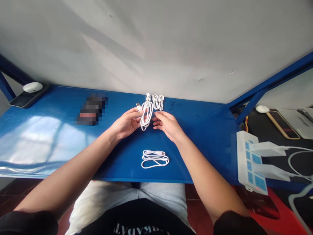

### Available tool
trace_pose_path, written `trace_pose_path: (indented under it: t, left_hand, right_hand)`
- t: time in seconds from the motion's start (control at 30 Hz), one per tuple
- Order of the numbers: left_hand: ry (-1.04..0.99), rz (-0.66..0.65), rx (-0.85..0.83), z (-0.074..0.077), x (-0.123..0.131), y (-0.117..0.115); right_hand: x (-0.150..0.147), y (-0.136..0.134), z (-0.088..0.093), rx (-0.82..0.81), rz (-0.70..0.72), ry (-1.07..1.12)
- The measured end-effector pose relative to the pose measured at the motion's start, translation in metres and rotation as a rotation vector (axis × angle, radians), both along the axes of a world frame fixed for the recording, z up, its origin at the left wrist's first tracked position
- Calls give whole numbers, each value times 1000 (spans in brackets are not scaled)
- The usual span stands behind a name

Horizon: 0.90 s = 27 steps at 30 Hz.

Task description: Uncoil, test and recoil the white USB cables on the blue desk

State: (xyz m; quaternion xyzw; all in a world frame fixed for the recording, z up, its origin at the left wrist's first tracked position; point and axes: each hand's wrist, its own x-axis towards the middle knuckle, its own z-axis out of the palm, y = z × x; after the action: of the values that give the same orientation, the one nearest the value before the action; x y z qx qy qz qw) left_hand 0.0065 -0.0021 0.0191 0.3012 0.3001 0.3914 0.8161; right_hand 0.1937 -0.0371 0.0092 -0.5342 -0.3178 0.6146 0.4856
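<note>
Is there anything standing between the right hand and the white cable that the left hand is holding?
Nothing visible stands in the way. The right hand is open and sits just beside the loops of the coiled white USB cable, which the left hand holds, with only a small gap between them.

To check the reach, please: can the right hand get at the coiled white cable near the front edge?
Probably yes: the right hand is open and empty, and the coiled white cable lies close by on the blue table, nothing between them.
</note>
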Motion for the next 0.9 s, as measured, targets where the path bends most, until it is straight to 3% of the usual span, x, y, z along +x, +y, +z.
trace_pose_path:
  t: [0.17, 0.23, 0.43, 0.67, 0.9]
  left_hand:
    - [-74, -1, -7, 4, -1, -1]
    - [-77, -12, -3, 5, 0, -2]
    - [-55, 2, 40, 3, 0, -2]
    - [184, 262, 139, -8, -3, 5]
    - [361, 164, 174, -12, -6, 4]
  right_hand:
    - [-5, -5, 6, -88, 247, 98]
    - [-9, -8, 8, -93, 270, 192]
    - [-9, -5, 4, -84, 96, 341]
    - [4, 3, 1, 78, -147, 166]
    - [2, 4, -4, 143, -118, -79]
